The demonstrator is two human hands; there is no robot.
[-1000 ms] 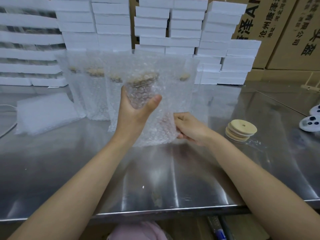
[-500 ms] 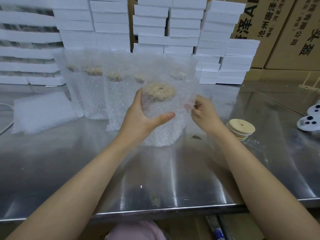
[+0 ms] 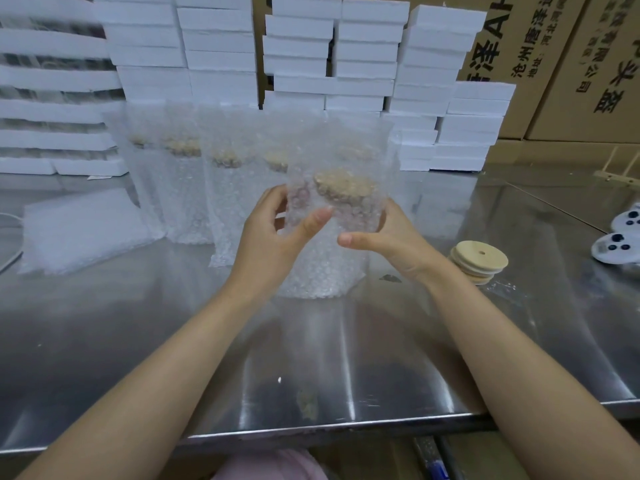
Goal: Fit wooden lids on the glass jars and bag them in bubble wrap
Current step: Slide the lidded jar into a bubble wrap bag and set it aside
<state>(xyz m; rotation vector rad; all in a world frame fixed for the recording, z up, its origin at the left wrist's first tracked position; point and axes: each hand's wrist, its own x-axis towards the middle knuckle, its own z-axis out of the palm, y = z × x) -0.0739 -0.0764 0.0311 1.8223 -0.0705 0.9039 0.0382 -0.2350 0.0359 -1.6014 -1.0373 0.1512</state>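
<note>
A glass jar with a wooden lid [image 3: 343, 185] stands inside a bubble wrap bag [image 3: 325, 265] in the middle of the steel table [image 3: 138, 341]. My left hand [image 3: 273, 237] grips the bagged jar from the left, thumb across its front. My right hand [image 3: 388, 233] curls round it from the right, thumb pointing left. Behind it stands a row of several bagged, lidded jars [image 3: 221, 188]. A small stack of spare wooden lids [image 3: 479, 259] lies to the right.
A flat pile of bubble wrap bags [image 3: 83, 226] lies at the left. Stacks of white foam boxes [image 3: 367, 64] line the back, with cardboard cartons [image 3: 568, 64] at the right. White panda-patterned objects [image 3: 620, 244] sit at the right edge.
My right hand moved from the bag's lower right corner up to the jar's right side. The bagged jar came a little lower and nearer, and now both hands hold it.
</note>
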